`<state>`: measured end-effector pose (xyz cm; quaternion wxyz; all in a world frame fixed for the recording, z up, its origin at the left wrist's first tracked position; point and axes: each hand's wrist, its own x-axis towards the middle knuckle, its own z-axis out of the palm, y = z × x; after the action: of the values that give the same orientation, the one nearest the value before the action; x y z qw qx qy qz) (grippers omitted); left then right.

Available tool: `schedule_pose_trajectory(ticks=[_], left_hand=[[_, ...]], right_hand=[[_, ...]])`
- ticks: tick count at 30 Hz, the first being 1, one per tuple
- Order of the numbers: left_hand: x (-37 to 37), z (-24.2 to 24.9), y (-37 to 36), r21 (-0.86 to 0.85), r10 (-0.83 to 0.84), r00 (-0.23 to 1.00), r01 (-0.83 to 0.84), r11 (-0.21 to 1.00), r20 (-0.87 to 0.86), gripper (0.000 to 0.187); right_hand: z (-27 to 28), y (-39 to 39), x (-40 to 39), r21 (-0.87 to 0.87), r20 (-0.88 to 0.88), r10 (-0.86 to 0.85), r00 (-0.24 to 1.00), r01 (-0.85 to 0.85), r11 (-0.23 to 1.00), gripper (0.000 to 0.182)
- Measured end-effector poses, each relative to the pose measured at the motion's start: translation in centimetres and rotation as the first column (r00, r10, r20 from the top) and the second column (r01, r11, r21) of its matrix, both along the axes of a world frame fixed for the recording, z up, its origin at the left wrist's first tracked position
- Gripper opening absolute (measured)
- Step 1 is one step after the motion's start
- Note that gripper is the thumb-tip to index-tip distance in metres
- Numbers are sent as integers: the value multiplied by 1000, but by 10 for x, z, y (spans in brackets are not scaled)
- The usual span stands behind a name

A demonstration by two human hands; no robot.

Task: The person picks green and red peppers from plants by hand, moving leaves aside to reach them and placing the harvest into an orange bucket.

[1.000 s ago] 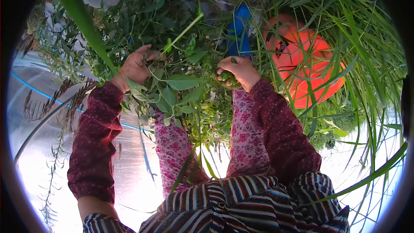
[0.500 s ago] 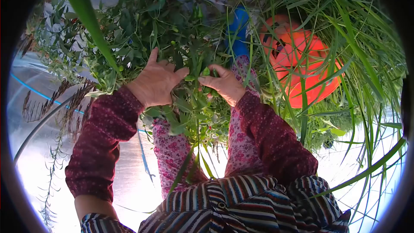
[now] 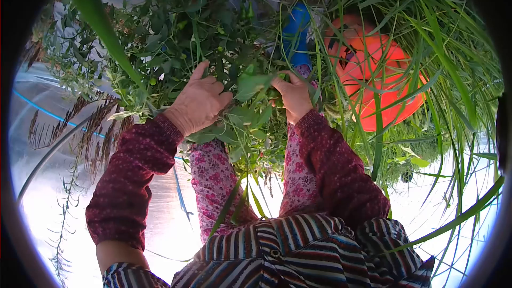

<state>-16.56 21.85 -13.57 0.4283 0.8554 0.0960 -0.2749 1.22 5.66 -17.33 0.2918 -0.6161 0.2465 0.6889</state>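
My left hand [image 3: 200, 100] is among the leafy green plants [image 3: 160, 37], its index finger pointing up and the other fingers curled against foliage. What those curled fingers grip, if anything, is hidden by leaves. To its right, my right hand [image 3: 294, 94] is closed, thumb and fingers pinched at the edge of a broad leaf [image 3: 253, 86]. Something small and green shows just under its fingertips, too covered to make out. Leaves and stems hang between the two hands, above my knees.
A bright orange-red container [image 3: 381, 82] lies at the right behind long grass blades [image 3: 442, 48]. A blue boot [image 3: 296, 32] stands near the top centre. Thin blue tubing [image 3: 45, 112] and a dark hose [image 3: 45, 157] run at the left, over plastic sheeting.
My right hand has moved slightly right and turned, its fingers now partly behind a leaf. My left hand has shifted a little right, with its thumb closer in. Leaves between them have moved.
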Motion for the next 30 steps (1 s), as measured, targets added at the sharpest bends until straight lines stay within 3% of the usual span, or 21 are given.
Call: schedule_pose_trajectory(ticks=[2, 5, 7, 8, 10, 14, 16, 18, 21, 22, 24, 25, 26, 28, 30], left_hand=[[1, -4, 0, -4, 44, 998, -44, 999, 42, 29], [3, -2, 7, -12, -23, 1000, 23, 1000, -4, 30], [-5, 1, 11, -85, 19, 1000, -18, 996, 13, 19], [-9, 3, 13, -86, 16, 1000, -15, 996, 9, 19], [-15, 5, 18, -103, 159, 987, -157, 982, 16, 26], [-13, 4, 13, -112, 179, 982, -171, 979, 59, 31], [-18, 3, 8, -94, 171, 981, -162, 982, 90, 34], [-24, 2, 7, -78, 139, 986, -133, 988, 90, 36], [-32, 2, 8, -68, 90, 992, -85, 994, 85, 39], [-32, 3, 8, -76, 74, 994, -68, 995, 80, 41], [-31, 2, 6, -79, 57, 996, -51, 996, 76, 40], [-29, 1, 6, -81, 40, 997, -34, 996, 71, 39], [-28, 1, 6, -76, 40, 997, -35, 996, 71, 39], [-27, 3, 6, -67, 79, 995, -75, 995, 60, 32], [-26, 4, 4, -75, 93, 994, -89, 993, 53, 31]], right_hand=[[-8, 4, -5, -113, 97, -102, 990, 112, 987, 11], [-9, 15, -12, -166, 183, -141, 973, 171, 971, 11], [-31, -11, 11, -182, 145, -175, 974, 200, 963, 13], [-40, -24, 21, -200, 108, -214, 971, 232, 952, 15], [-43, -17, 25, -216, 72, -235, 969, 245, 945, 16], [-35, -2, 28, -70, -40, -126, 991, 123, 990, 20], [-31, 2, 29, 0, -194, -36, 980, 37, 999, 21], [-27, 0, 25, 13, -195, 17, 981, -15, 1000, 21], [-14, 13, 13, 108, -219, 394, 893, -379, 919, 26], [-9, 19, 7, 108, -220, 394, 892, -380, 919, 26], [-4, 28, -2, 314, -362, 463, 809, -361, 878, 35], [-7, 28, -6, 320, -458, 403, 793, -275, 906, 43], [-7, 26, -7, 325, -456, 406, 792, -276, 905, 43], [-4, 23, -10, 441, -497, 327, 804, -90, 893, 47], [1, 21, -9, 478, -557, 346, 755, -49, 877, 50]])
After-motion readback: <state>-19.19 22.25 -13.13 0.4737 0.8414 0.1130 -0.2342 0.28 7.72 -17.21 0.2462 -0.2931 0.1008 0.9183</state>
